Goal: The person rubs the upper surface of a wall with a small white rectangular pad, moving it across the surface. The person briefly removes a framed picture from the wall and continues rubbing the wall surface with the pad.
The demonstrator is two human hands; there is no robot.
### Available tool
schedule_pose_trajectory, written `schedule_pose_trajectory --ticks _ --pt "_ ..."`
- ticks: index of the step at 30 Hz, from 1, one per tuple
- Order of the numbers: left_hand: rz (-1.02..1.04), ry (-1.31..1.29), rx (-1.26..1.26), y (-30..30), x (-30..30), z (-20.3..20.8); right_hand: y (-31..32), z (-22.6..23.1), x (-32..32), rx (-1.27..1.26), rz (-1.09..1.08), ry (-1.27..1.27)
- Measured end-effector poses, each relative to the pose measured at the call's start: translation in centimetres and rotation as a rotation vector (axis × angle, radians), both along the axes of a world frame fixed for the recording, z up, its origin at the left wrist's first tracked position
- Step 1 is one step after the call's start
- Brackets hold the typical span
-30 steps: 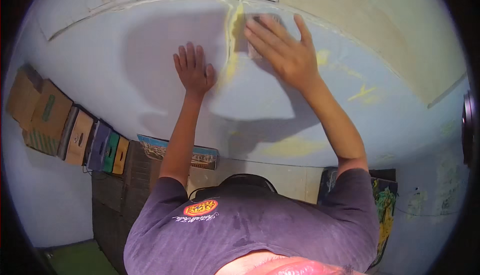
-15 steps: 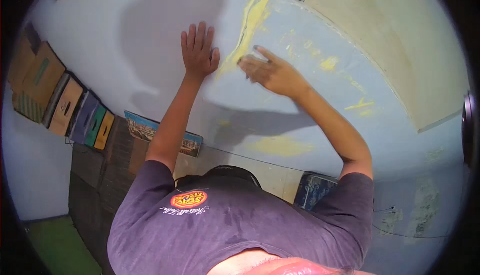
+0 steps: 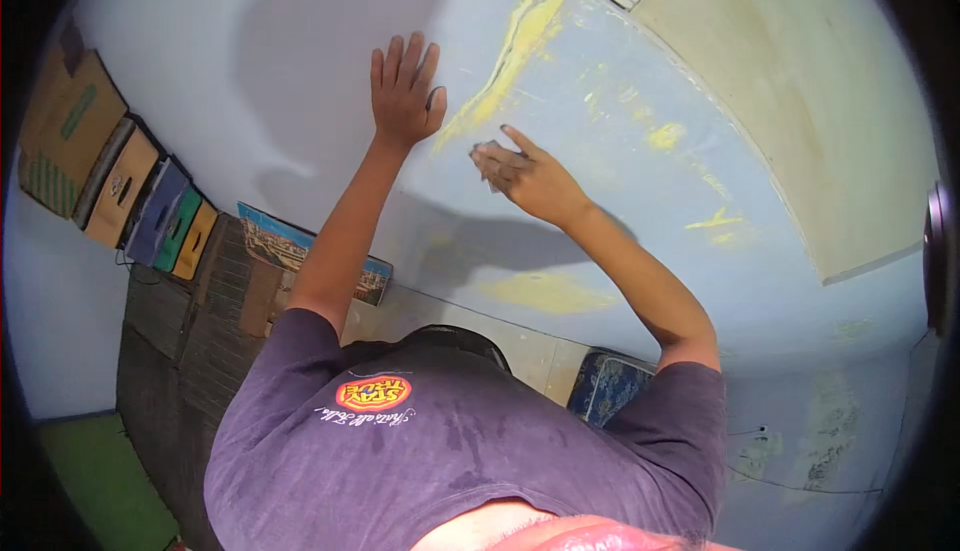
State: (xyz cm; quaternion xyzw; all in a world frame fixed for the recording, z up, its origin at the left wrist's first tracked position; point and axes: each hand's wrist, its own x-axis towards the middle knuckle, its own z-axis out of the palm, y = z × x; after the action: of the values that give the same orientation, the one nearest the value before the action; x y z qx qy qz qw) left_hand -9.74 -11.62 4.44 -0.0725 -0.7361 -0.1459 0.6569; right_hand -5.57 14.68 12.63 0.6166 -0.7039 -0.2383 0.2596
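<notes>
A pale blue wall (image 3: 570, 91) fills the upper view, with a yellow filler streak (image 3: 512, 51) running down it at an angle. Left of the streak, my left hand (image 3: 405, 96) lies flat against the wall, fingers spread and holding nothing. My right hand (image 3: 525, 179) is just below and right of the streak's lower end. Its fingers press a small grey piece (image 3: 492, 186), which looks like folded sandpaper, to the wall. The hand covers most of that piece, and its index finger or thumb sticks up apart from the others.
More yellow patches (image 3: 545, 293) mark the wall lower down and to the right. Cardboard boxes (image 3: 75, 141) and coloured file boxes (image 3: 180, 226) line the left side, near a long picture panel (image 3: 275, 246). A dark blue patterned item (image 3: 610, 386) stands below the wall.
My right hand has moved down and slightly left along the wall, away from the yellow streak. My left hand stays flat on the wall. The whole view has shifted a little.
</notes>
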Motion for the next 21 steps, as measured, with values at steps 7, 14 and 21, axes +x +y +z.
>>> schedule_pose_trajectory --ticks 7,14,21 --pt "-0.001 0.012 0.006 -0.3 -0.2 -0.4 -0.2 10.9 1.7 -0.321 0.119 0.018" --pt "-0.019 0.023 0.045 -0.2 0.0 -0.3 -1.2 10.1 -1.3 -0.651 -0.019 0.209" --pt "-0.031 -0.001 0.035 -0.1 0.1 -0.3 1.7 -8.3 1.1 -0.072 -0.058 -0.11"
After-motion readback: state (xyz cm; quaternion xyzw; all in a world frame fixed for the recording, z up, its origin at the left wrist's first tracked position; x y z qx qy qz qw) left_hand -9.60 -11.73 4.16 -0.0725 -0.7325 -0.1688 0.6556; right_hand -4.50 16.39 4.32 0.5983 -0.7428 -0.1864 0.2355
